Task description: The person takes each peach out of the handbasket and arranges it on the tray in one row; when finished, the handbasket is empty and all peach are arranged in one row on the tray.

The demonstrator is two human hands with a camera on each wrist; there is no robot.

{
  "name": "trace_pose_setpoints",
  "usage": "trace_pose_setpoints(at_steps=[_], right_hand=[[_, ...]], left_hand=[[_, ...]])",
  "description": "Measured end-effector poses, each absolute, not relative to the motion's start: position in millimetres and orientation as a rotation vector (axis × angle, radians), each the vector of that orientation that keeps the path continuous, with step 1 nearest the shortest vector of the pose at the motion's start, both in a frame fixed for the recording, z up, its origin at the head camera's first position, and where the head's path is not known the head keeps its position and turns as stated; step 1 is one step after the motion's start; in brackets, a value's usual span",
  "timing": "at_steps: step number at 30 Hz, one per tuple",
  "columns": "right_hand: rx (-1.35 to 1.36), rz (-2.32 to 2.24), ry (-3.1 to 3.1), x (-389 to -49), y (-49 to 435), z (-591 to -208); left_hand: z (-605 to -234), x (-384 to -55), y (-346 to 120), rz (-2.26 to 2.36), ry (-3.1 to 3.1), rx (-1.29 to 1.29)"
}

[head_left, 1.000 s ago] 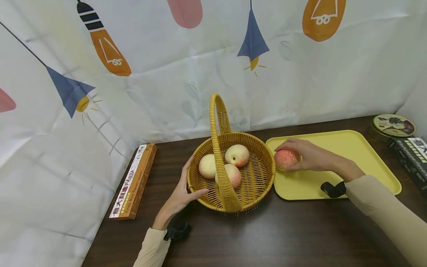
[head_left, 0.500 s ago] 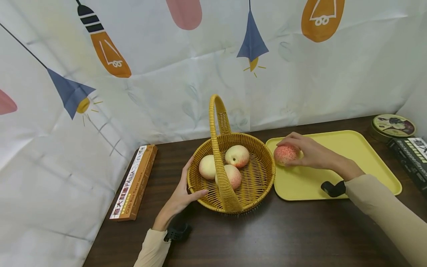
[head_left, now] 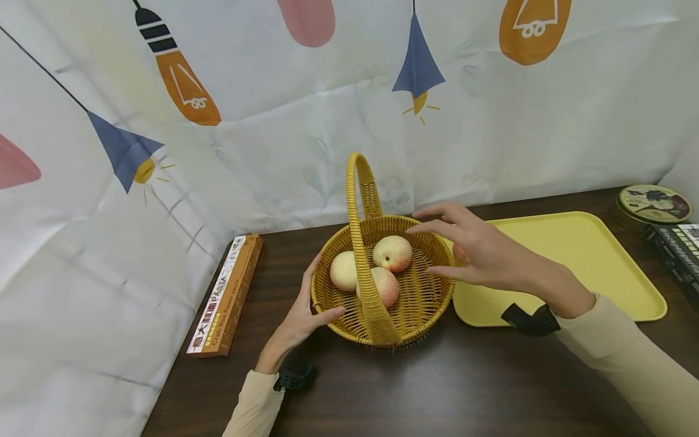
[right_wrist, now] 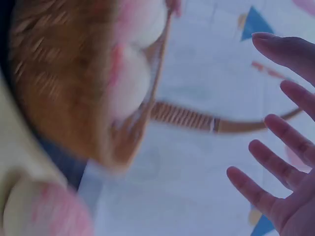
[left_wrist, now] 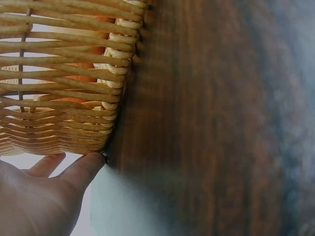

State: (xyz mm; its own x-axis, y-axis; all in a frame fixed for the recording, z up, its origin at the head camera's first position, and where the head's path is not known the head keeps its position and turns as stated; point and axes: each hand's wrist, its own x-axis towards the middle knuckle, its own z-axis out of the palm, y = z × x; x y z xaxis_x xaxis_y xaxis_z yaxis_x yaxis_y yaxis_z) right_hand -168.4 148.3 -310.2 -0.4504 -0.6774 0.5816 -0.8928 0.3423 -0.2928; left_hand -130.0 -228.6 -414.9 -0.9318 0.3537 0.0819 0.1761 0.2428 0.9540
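My left hand (head_left: 297,318) rests against the near left side of a yellow woven basket (head_left: 417,291), thumb and fingers spread and fairly straight along its wall. In the left wrist view, fingers (left_wrist: 81,172) touch the weave. Three pale pink peaches lie in the basket: one at the back (head_left: 392,253), one at the left (head_left: 343,271) and one in front (head_left: 384,286), partly behind the handle. Over the basket's right rim, my right hand (head_left: 480,252) is spread and holds nothing. Mostly hidden behind it, another peach (head_left: 460,254) sits on the yellow tray (head_left: 590,261).
An orange pasta box (head_left: 226,297) lies left of the basket. At the far right are a round tin (head_left: 654,205) and a black box (head_left: 674,255). The basket's tall handle (head_left: 357,200) arches over it. A patterned cloth (head_left: 300,133) hangs behind the dark table (head_left: 437,388).
My right hand has let go of the peach at the tray's left edge, opened its fingers and moved left over the basket rim. The left hand has stayed on the basket.
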Motion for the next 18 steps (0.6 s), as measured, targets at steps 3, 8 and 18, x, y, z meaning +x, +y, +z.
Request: trace_pose_setpoints(at_steps=[3, 8, 18], right_hand=[[1.478, 0.876, -2.204, -158, 123, -310], [1.595, 0.878, -2.245, -149, 90, -336], [1.653, 0.920, -2.436, -161, 65, -369]], left_hand=[[-415, -130, -229, 1.779, 2.360, 0.516], [-417, -130, -228, 1.782, 2.345, 0.537], [-416, -130, -230, 1.773, 2.359, 0.553]])
